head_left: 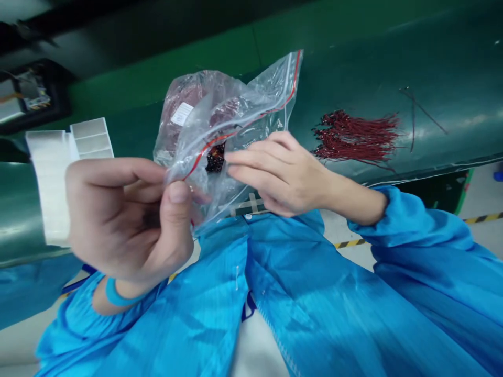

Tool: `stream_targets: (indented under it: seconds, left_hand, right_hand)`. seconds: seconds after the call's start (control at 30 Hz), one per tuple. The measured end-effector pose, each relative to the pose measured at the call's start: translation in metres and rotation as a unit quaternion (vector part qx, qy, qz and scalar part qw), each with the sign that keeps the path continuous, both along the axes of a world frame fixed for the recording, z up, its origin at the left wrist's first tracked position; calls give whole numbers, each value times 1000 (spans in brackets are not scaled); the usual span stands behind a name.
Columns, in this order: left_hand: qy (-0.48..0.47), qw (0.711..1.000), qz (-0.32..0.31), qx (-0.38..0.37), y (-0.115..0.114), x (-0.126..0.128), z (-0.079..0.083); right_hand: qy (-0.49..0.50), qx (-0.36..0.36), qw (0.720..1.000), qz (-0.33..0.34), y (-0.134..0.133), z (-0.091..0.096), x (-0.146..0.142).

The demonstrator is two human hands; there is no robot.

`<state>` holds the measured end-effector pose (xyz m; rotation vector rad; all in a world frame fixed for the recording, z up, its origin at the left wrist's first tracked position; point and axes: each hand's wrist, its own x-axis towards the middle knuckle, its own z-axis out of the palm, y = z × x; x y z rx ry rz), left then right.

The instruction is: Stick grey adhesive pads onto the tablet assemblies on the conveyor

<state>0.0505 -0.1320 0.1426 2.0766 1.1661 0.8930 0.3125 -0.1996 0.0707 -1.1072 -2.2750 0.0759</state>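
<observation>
A clear zip-lock plastic bag [231, 120] with a red seal line is held up in front of me, above the green table edge. It holds reddish coiled wire bundles and a white label. My left hand [129, 220] pinches the bag's lower left rim between thumb and fingers. My right hand [279, 173] reaches into the bag's mouth, its fingers pressed together next to a dark red wire bundle [215, 157] inside. Both arms wear blue sleeves.
A loose bundle of red wires [353, 137] lies on the green table [432, 78] to the right. A white ribbed plastic tray [58, 167] stands at the left. A dark tray with parts [31, 94] sits at the far left. Floor with yellow-black tape [483, 215] shows below.
</observation>
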Motion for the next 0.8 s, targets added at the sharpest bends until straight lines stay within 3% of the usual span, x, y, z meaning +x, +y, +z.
stream_targets:
  seconds: [0.07, 0.13, 0.23, 0.33, 0.6, 0.8]
  left_hand:
    - [28, 999, 14, -22, 4, 5, 5]
    - [58, 997, 44, -35, 2, 10, 6]
    - [34, 993, 103, 44, -9, 15, 0]
    - [13, 987, 122, 106, -18, 15, -8]
    - [55, 991, 93, 74, -15, 2, -10]
    - [143, 989, -11, -37, -5, -35, -16]
  right_hand:
    - [-12, -95, 995, -27, 1, -12, -6]
    - [-17, -140, 989, -42, 5, -18, -7]
    - [-36, -143, 989, -26, 9, -16, 0]
    - [-45, -141, 989, -18, 11, -11, 7]
    - [-60, -145, 988, -10, 14, -15, 6]
    - [-35, -78, 996, -5, 13, -24, 6]
